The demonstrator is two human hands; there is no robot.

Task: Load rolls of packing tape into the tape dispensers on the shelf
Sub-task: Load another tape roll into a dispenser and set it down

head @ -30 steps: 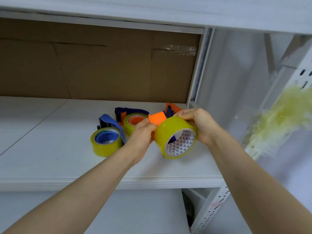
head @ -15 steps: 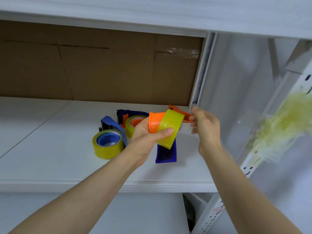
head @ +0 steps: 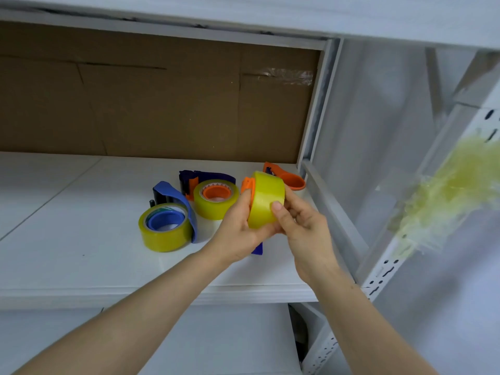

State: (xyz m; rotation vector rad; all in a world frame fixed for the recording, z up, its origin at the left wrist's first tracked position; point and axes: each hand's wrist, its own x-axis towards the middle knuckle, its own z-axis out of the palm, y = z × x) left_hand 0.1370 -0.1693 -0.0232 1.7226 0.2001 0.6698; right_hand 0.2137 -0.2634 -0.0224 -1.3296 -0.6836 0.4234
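Returning to the roll: the right hand, off it half a second ago, grips it again, thumb on the tape face. Left hand grips the roll and orange hub from the other side, above the shelf. Roll looks seated on the hub, so finding the tape end is probably next. Blue dispenser and orange dispenser sit loaded just behind.

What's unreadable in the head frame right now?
Head view:
1. Seating of the tape roll on the orange hub: the roll hides it.
2. Blue dispenser part below: left hand and right hand cover most.
3. Yellowish mass, right side: blurred, unidentifiable.
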